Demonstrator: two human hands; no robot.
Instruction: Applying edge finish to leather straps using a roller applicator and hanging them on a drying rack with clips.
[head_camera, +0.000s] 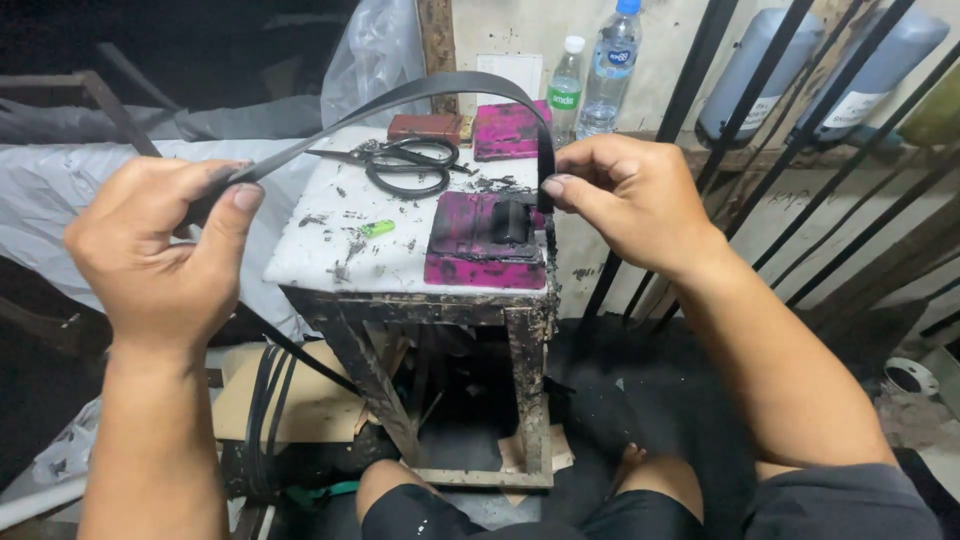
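The left hand (160, 250) and right hand (625, 190) each pinched the black strap (440, 85), which arched limply, looking light, pliable, best gripped near its ends.

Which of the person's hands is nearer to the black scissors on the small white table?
Right. The right hand hovers just right of the scissors, pinching the black strap; the left hand is farther off, beyond the table's left edge.

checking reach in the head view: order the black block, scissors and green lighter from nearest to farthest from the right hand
From the right hand:
1. Black block, on the magenta pad just left of it.
2. Scissors, mid-table, farther left.
3. Green lighter, slightly farther left still.
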